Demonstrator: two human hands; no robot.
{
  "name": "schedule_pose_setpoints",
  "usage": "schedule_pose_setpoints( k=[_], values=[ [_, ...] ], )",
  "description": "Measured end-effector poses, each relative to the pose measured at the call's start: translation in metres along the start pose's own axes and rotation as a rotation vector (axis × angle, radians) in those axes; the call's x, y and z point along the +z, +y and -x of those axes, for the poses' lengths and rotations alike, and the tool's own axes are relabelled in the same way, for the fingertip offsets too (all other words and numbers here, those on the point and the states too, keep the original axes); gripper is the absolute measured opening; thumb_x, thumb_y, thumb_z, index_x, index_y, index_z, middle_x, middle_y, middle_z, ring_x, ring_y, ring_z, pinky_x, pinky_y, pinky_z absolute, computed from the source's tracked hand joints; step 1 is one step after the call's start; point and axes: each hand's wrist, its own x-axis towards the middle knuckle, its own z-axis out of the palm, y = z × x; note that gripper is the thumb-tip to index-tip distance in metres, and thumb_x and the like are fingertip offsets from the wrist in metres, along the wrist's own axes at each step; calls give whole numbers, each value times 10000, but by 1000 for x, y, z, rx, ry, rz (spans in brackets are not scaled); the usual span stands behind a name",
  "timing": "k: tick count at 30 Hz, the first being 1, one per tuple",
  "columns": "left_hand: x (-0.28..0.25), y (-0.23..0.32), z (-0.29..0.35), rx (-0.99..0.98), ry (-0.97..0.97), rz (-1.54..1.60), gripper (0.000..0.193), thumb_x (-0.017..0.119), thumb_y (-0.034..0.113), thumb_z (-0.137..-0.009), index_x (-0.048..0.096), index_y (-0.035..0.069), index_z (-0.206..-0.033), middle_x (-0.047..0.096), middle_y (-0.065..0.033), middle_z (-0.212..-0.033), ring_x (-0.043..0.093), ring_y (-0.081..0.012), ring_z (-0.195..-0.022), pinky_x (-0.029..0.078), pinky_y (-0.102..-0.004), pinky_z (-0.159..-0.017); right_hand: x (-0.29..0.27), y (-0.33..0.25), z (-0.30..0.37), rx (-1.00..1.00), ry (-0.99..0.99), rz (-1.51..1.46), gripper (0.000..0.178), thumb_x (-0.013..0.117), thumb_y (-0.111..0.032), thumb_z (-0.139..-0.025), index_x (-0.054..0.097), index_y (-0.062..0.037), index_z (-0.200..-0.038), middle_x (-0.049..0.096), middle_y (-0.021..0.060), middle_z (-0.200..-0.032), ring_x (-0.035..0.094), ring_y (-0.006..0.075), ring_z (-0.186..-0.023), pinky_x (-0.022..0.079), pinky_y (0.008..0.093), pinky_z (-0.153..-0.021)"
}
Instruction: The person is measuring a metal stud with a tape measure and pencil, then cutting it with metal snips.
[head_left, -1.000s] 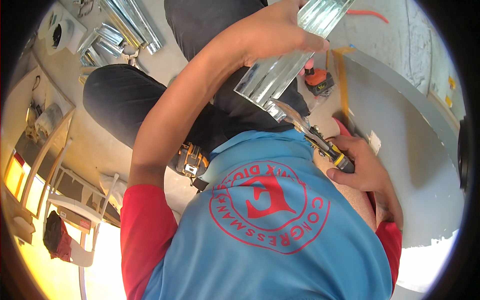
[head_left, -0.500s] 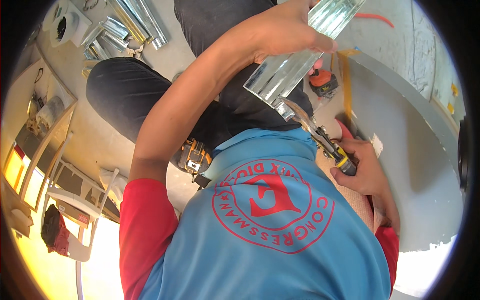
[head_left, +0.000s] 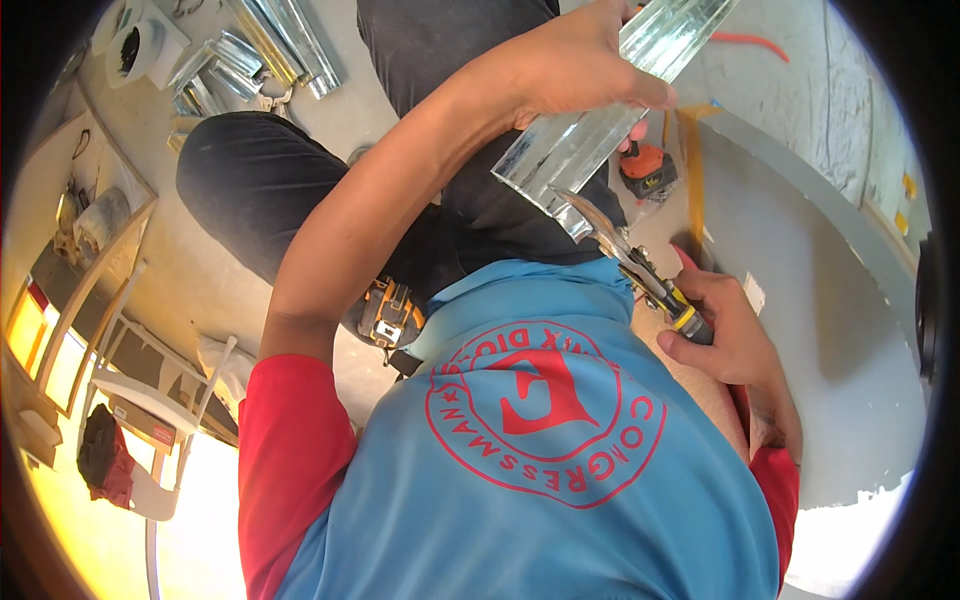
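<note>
My left hand (head_left: 600,75) is wrapped round a shiny metal channel (head_left: 575,145), which slants across my lap from the upper right. A short strip at its near end is bent out from the rest. My right hand (head_left: 735,325) grips a pair of tin snips (head_left: 655,285) with black and yellow handle parts. Their jaws meet the channel's near end beside the bent strip. How far the blades are closed is hard to make out.
An orange and black power tool (head_left: 648,170) rests right of my knee, near a curved grey panel (head_left: 800,240). Cut metal pieces (head_left: 235,65) and long channels (head_left: 290,45) lie at the upper left. A white chair (head_left: 150,395) is at the left.
Only slight movement shows: the right hand and snips handles have shifted a little. The left hand keeps its hold on the channel, and the jaws stay at its near end.
</note>
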Motion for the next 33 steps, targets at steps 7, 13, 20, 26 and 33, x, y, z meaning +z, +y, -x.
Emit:
schedule_pose_setpoints(
  k=[7, 13, 20, 26, 33],
  values=[
    [3, 10, 2, -15, 36, -86, 690, 773, 143, -871, 412, -108, -1403, 655, -192, -1125, 662, -220, -977, 537, -321, -850, 2, -1, 2, 84, -16, 25, 405, 823, -226, -734, 701, 82, -966, 607, 155, -785, 579, 208, -698, 474, 343, -682],
    [3, 11, 3, -53, 10, -72, 717, 773, 155, -873, 396, -115, -1420, 650, -217, -1165, 658, -245, -1017, 526, -329, -897, 1, -11, -4, 9, 3, 80, 411, 819, -238, -742, 689, 100, -937, 593, 160, -768, 558, 211, -679, 466, 348, -666],
    [0, 1, 0, 3, 14, -99, 766, 773, 187, -880, 370, -132, -1447, 637, -250, -1214, 640, -270, -1094, 501, -335, -968, 2, -9, -2, 127, -37, 0, 439, 824, -256, -752, 687, 110, -951, 604, 160, -785, 555, 205, -694, 462, 357, -669],
    [1, 2, 0, 20, 67, -139, 763, 774, 180, -882, 369, -135, -1446, 638, -257, -1210, 649, -273, -1090, 508, -332, -958, 2, -13, -8, 53, -26, 79, 456, 832, -260, -755, 695, 117, -973, 607, 157, -780, 561, 191, -702, 468, 347, -675],
    [1, 11, 3, -49, 24, -98, 719, 770, 166, -887, 386, -130, -1419, 650, -240, -1151, 669, -254, -1002, 540, -337, -877, 1, -14, -6, 136, -40, 43, 457, 834, -260, -759, 697, 115, -980, 621, 168, -798, 581, 201, -717, 476, 351, -685]
  ],
)
